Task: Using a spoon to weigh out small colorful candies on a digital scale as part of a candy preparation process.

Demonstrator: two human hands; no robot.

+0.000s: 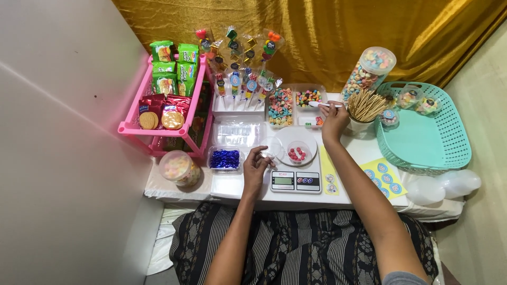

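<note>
Table [232,187], white, low, laid out for reach from a seated position. Scale [296,181] set centrally, a small clear cup [298,153] of pink sweets resting on its round pan. Right hand [335,120] closed on a white spoon [323,104], extended to the sweet trays [294,104] behind the scale. Left hand [257,168] loosely curled, fingertips touching a clear lid [271,147] just beside the pan. Stick cup [365,108], teal basket [428,132], sticker sheet [384,177] kept to the right; pink snack rack [166,95] to the left.
</note>
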